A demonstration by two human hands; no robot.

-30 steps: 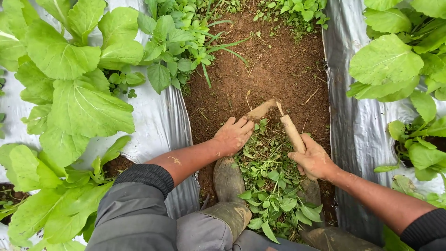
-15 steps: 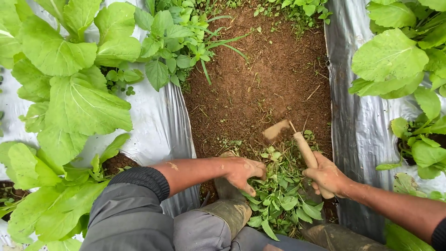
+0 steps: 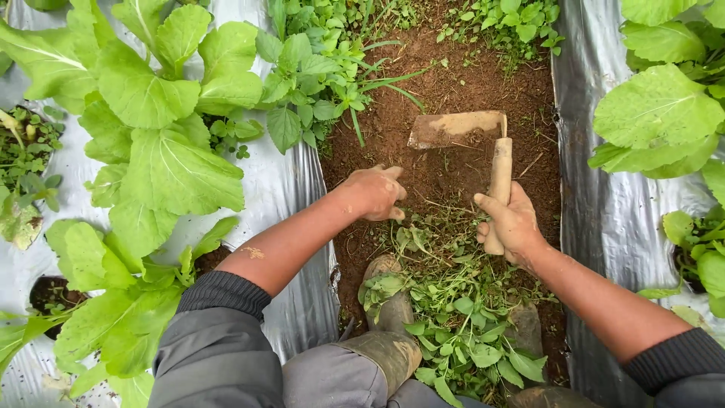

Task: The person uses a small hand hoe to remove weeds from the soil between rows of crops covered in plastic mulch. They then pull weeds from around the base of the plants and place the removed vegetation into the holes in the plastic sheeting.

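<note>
My right hand (image 3: 513, 223) grips the pale wooden handle of a small hand hoe (image 3: 500, 170). Its soil-caked blade (image 3: 455, 128) points left above the bare brown soil of the furrow (image 3: 453, 83). My left hand (image 3: 374, 193) hovers over the soil to the left of the hoe, fingers loosely curled and holding nothing. A heap of cut green weeds (image 3: 453, 302) lies just below both hands, between my muddy boots (image 3: 393, 302).
Silver plastic mulch (image 3: 279, 196) covers the raised beds on both sides. Large leafy vegetable plants (image 3: 151, 136) grow through it at left and at right (image 3: 664, 106). Standing weeds (image 3: 317, 68) crowd the furrow's upper left and the far end (image 3: 498, 19).
The right hand has lifted the hoe and carried it forward up the furrow. The left hand left the weed heap and moved forward over the soil. The view shifted forward.
</note>
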